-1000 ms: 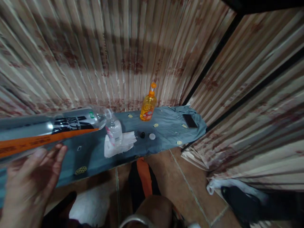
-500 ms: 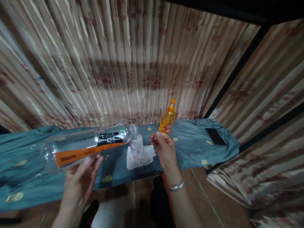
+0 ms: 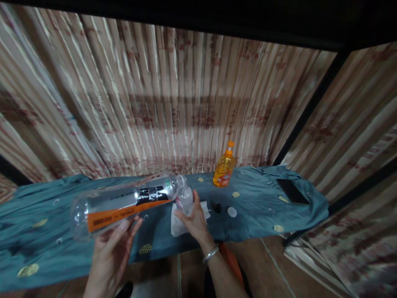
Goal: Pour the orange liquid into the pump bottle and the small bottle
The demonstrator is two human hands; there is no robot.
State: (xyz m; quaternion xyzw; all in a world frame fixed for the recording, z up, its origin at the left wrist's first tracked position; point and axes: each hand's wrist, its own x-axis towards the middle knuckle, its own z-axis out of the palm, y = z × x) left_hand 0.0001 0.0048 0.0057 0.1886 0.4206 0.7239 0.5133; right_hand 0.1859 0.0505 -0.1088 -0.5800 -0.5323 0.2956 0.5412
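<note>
My left hand (image 3: 113, 248) grips a large clear plastic bottle (image 3: 114, 198) with an orange and black label from below. The bottle lies nearly level, and its open neck points right, at the mouth of a small clear plastic bottle (image 3: 185, 198). Whether the two mouths touch I cannot tell. My right hand (image 3: 197, 217), with a silver bangle at the wrist, has its thumb and fingers around the small bottle. That bottle stands on a folded white cloth or tissue (image 3: 178, 227). Any liquid in either bottle is hard to make out.
An orange pump bottle (image 3: 223, 170) stands behind my right hand. A small black cap (image 3: 217, 207) and a white cap (image 3: 232, 212) lie to the right on the green cloth (image 3: 257, 219). Farther right is a dark phone (image 3: 292, 191). A pleated curtain (image 3: 173, 103) hangs behind.
My right hand has moved left from beside the pump bottle and taken hold of the small bottle. Both caps now show. The large bottle stays tilted in my left hand; the view has shifted slightly.
</note>
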